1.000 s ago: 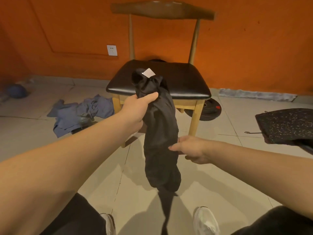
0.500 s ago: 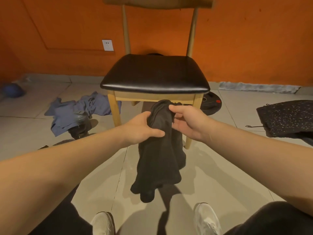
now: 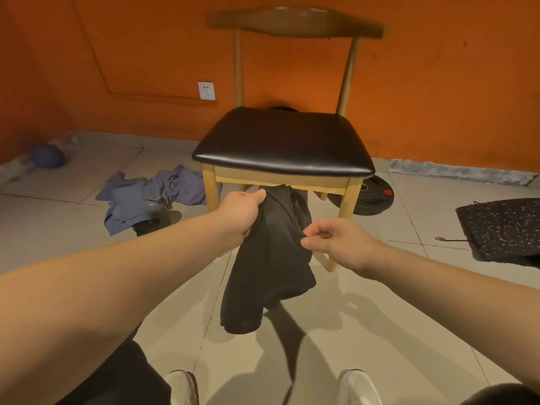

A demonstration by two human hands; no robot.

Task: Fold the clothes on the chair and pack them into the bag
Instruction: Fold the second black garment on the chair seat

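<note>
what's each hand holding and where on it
The black garment: the left hand grips its bunched top end, and the right hand pinches its right-side edge a little lower.

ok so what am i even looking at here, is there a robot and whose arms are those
No robot. The picture comes from a wide-angle camera on a person's head, looking forward and down, so the arms are the wearer's own. The left grip, a bare hand, holds a limp black cloth garment near its top; the right grip pinches its side edge. It hangs before a wooden chair with a black padded seat. On the tiled floor lie a crumpled blue garment at left, and a black speckled fabric item at right.
</note>
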